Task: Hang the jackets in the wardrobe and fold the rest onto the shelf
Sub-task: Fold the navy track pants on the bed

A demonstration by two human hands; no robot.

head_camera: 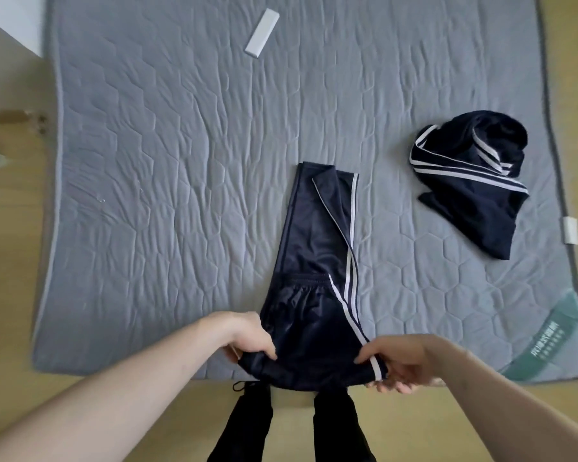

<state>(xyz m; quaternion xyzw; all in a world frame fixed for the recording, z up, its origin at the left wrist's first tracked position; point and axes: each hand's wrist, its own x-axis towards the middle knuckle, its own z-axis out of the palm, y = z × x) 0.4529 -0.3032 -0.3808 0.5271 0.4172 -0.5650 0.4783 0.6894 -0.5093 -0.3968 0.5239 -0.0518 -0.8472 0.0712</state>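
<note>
Both forearms are bare, no sleeve reaching into sight; the left hand (251, 335) and right hand (397, 361) wear no rings, watch or gloves; below them, black trousers (247, 425) with a thin black drawstring (239, 385) looped at the waist.

Illumination is even, soft and daylight-like; its source cannot be told. Shadows are faint: only thin, low-contrast ones show in the quilting creases of the grey mattress (181, 145). No glare or blown highlights. Wide-angle distortion is marked: the mattress edges bow outward at left and right. Sharpness is moderate at centre and falls off toward the borders; the wooden floor (10, 201) at far left is smeared. The dark garments hold little shadow detail.
</note>
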